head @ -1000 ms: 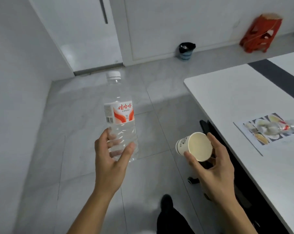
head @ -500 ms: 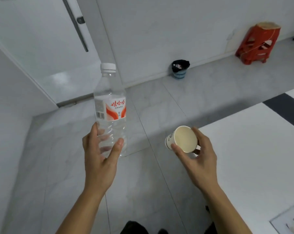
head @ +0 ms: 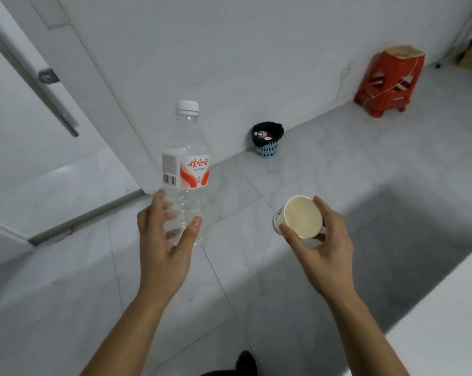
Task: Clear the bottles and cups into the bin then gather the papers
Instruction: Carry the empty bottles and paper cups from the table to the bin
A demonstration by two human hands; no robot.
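Fingers (head: pixel 155 206) clasp clear capped bottle (head: pixel 187 169) in left hand (head: pixel 161 253), empty cup (head: pixel 301 217) in right hand (head: pixel 327 248).

Single head-worn wide-angle view, forward and down, close above left hand (head: pixel 164 246) and right hand (head: pixel 328 241), floor (head: pixel 337 172) beyond.

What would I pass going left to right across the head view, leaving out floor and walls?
Door handle → water bottle, gripped by the left hand → bin by the wall → paper cup, held by the right hand → red stool.
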